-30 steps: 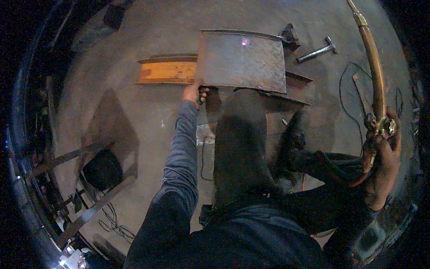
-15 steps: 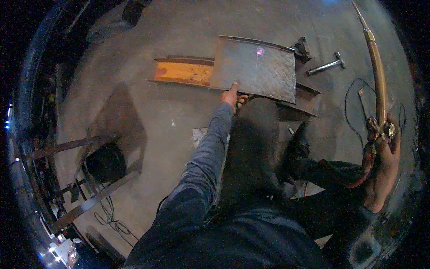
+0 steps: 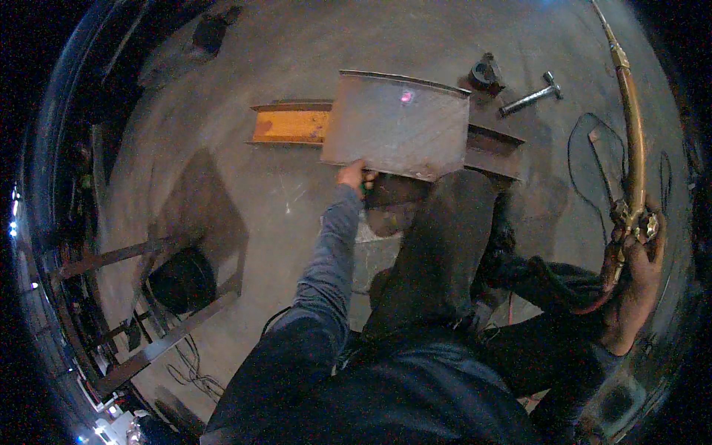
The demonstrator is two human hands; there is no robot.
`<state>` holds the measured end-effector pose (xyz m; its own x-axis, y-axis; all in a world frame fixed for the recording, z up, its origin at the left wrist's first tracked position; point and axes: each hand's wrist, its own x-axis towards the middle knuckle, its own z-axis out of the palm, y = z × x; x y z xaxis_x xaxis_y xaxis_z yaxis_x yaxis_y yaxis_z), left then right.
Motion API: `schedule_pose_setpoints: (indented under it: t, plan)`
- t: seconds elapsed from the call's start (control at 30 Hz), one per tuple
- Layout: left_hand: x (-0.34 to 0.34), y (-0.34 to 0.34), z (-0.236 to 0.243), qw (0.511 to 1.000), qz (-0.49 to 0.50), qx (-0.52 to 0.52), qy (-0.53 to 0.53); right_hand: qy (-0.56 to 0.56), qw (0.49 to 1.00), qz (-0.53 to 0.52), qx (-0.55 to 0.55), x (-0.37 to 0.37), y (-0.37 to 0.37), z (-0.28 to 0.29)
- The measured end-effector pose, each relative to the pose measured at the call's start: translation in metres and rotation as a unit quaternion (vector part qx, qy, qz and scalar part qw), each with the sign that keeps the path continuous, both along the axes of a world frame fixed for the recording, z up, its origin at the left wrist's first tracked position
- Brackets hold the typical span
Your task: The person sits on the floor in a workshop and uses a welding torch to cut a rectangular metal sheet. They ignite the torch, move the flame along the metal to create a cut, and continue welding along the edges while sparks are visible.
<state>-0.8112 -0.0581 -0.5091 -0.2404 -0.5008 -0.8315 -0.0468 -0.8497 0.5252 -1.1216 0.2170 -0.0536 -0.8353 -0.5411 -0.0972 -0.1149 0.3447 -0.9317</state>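
My left hand (image 3: 353, 178) grips the near edge of a flat steel plate (image 3: 400, 130), thumb on top and fingers curled under. A small pink glowing spot shows on the plate's far half. Beneath the plate lies a steel channel beam (image 3: 293, 124), its left end orange-yellow and its right end dark, sticking out on both sides. Something small and green shows by my left fingers, too small to name. My right hand (image 3: 639, 248) is wrapped around the valve end of a long brass cutting torch (image 3: 632, 141), whose tip points up and away.
A hammer (image 3: 532, 94) and a dark round metal fitting (image 3: 486, 74) lie beyond the plate on the right. A thin cable (image 3: 575, 141) loops left of the torch. At the left are a black bucket (image 3: 182, 280) and a metal frame (image 3: 159, 345). My knee (image 3: 463, 215) is beside the plate.
My left hand has drawn the plate left and toward me across the beam, uncovering more of the round fitting. My leg has shifted to the right. The torch stays in my right hand.
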Motion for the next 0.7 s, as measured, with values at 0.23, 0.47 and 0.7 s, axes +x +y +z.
schedule_pose_setpoints:
  t: [0.23,0.47,0.7]
  plan:
    - [0.104,-0.045,-0.014,0.985,-0.021,-0.097,-0.14,0.021,0.999,0.004,-0.031,-0.006,0.003,-0.012]
    - [0.09,-0.011,0.061,0.989,-0.047,-0.091,-0.106,0.032,0.997,0.059,-0.047,-0.017,0.006,-0.003]
    - [0.063,0.06,0.081,0.988,-0.032,-0.125,-0.083,0.019,0.993,0.098,-0.066,-0.031,0.005,-0.015]
